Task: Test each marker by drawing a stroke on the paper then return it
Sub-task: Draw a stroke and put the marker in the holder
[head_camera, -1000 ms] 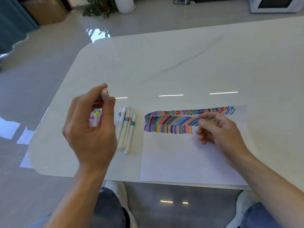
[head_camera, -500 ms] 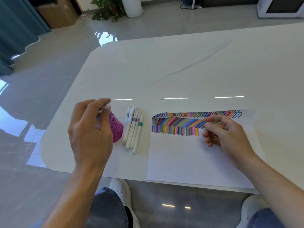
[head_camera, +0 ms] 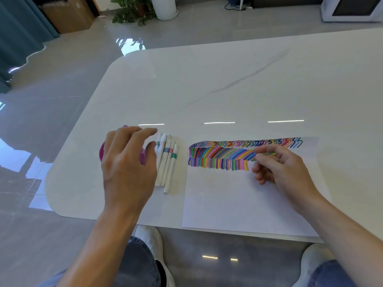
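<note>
My left hand (head_camera: 128,162) hovers with loosely spread fingers over a pink mesh holder (head_camera: 143,159), hiding most of it and whatever stands in it. Nothing shows between its fingers. Several white markers (head_camera: 169,164) with coloured bands lie side by side just right of the holder. The white paper (head_camera: 228,201) carries rows of many-coloured strokes (head_camera: 219,155) along its top. My right hand (head_camera: 284,168) rests on the paper at the strokes' right end with curled fingers. A sliver of green shows between them; whether it is a held thing or ink is unclear.
The white table (head_camera: 228,83) has a rounded left corner, and its near edge runs just under the paper. My knees and white shoes show below it. Beyond the table are a potted plant (head_camera: 132,11), a cardboard box (head_camera: 68,15) and a white appliance (head_camera: 352,9).
My left hand came down from a raised position where it pinched a white marker. It now sits low over the pink holder with no marker visible. My right hand has stayed put.
</note>
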